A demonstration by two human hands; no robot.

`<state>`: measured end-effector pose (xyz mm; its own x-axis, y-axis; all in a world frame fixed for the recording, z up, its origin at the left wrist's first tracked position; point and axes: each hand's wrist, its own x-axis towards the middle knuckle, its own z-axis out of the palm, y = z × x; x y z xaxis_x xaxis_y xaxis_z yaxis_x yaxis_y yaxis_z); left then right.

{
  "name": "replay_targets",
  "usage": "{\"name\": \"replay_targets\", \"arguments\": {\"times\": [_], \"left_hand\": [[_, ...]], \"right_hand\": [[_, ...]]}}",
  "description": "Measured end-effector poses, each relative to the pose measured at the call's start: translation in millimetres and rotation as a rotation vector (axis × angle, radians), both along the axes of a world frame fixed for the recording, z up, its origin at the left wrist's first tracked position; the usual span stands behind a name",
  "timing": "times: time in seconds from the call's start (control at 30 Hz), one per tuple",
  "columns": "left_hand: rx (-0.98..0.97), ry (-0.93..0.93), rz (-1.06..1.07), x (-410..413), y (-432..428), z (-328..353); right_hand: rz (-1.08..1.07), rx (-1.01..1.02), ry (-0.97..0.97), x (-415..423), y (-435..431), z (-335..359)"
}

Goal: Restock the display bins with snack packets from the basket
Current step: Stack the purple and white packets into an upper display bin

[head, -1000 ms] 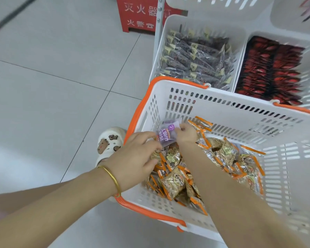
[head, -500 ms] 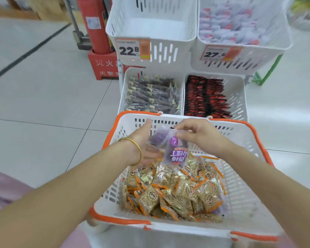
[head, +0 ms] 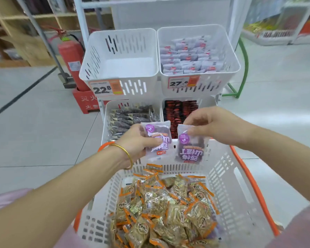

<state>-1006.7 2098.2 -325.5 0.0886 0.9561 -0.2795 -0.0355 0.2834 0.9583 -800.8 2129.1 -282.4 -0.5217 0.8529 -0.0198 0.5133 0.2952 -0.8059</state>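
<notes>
I hold two purple packets up over the far edge of the basket (head: 240, 185), one in each hand, so that I can read both faces before I choose a bin. My left hand (head: 138, 138) grips the left packet (head: 159, 129) by its side, fingers curled round it and the thumb across the front. My right hand (head: 213, 126) pinches the right packet (head: 191, 151) only at its top corner, so it hangs down freely with the print upside down to me.

Both packets are in the air, just beside each other and apart from the gold packets (head: 165, 208), which lie heaped in the basket below. The top-right bin (head: 209, 85) has pale packets in rows that look to me like the same kind, so I judge these two belong there. The top-left bin (head: 122, 56) holds nothing that I can see.
</notes>
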Motion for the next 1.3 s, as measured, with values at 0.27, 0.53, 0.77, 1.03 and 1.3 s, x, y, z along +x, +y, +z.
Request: {"name": "replay_targets", "arguments": {"times": [0.27,0.53,0.77,1.03,1.3], "left_hand": [[-0.066,0.026,-0.055,6.0,2.9,2.9],[0.145,0.517,-0.074,-0.3,5.5,17.6],[0.218,0.508,-0.056,-0.2,9.1,20.5],[0.112,0.122,0.165,15.1,11.6,14.4],[0.092,-0.244,0.017,25.5,-2.2,15.1]], "right_hand": [[-0.092,-0.031,0.049,-0.3,10.0,3.8],[-0.083,-0.038,0.022,-6.7,10.2,2.6],[-0.053,-0.095,0.071,-4.9,3.4,2.8],[-0.190,-0.167,0.216,-6.2,6.1,-5.8],[-0.374,-0.091,0.275,-7.5,9.4,-10.9]]}}
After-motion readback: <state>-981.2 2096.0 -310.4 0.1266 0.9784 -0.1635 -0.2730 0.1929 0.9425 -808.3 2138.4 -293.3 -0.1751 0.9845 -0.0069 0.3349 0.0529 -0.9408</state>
